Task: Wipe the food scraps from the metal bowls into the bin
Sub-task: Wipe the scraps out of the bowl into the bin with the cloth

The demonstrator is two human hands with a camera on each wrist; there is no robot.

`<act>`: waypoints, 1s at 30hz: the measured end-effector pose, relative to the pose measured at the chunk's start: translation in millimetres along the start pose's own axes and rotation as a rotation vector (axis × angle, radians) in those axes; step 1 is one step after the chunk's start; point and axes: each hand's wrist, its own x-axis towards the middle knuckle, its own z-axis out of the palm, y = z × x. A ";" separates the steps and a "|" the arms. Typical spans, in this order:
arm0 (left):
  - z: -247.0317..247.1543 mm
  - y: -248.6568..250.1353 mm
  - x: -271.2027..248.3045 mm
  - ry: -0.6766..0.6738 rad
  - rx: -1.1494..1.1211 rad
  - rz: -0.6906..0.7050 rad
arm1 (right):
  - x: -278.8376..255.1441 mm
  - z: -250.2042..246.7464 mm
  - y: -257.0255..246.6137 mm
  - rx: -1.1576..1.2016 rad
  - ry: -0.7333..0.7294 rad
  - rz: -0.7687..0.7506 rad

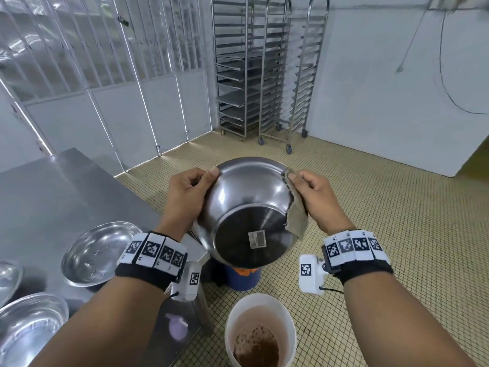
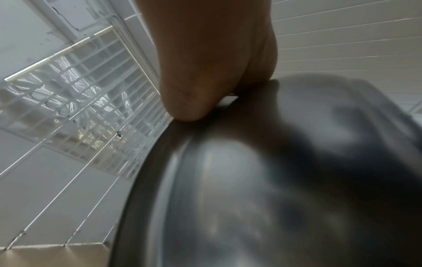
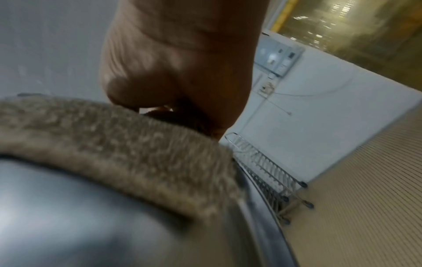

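I hold a large metal bowl [image 1: 246,207] tilted with its opening away from me and its labelled base toward me, above a blue bin [image 1: 243,279] with orange inside. My left hand [image 1: 190,194] grips the bowl's left rim, thumb on the outside; the left wrist view shows the same bowl [image 2: 262,189] and left hand [image 2: 205,72]. My right hand [image 1: 315,197] pinches the right rim together with a beige cloth [image 1: 297,218] that hangs down the bowl's outer wall. The right wrist view shows this cloth [image 3: 128,144] draped over the bowl [image 3: 68,216] under my right hand [image 3: 182,72].
Several empty metal bowls [image 1: 98,254] sit on the steel table [image 1: 53,194] at the left. A white bucket [image 1: 260,329] with brown liquid stands on the tiled floor below my arms. Tall wheeled tray racks [image 1: 264,75] stand against the far wall.
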 end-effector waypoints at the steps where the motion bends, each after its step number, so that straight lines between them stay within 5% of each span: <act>1: -1.7 -1.8 0.1 -0.026 0.042 0.007 | -2.9 0.6 2.8 0.031 0.015 0.012; 9: 13.6 20.5 0.8 -0.334 0.378 0.200 | 10.1 15.6 -16.3 -0.265 -0.105 -0.191; 16: -5.6 18.0 11.2 -0.076 0.121 0.077 | -2.1 3.5 -3.1 0.017 0.034 -0.081; 20: -2.3 17.1 5.6 -0.108 0.143 0.091 | -0.8 6.6 -7.8 0.001 0.022 -0.057; 25: 11.3 19.0 -1.7 -0.165 0.187 0.161 | 16.9 12.3 -32.1 -0.314 -0.057 -0.229; 30: -1.3 12.7 5.0 -0.058 0.070 0.114 | 8.8 5.4 -9.7 -0.110 0.006 -0.120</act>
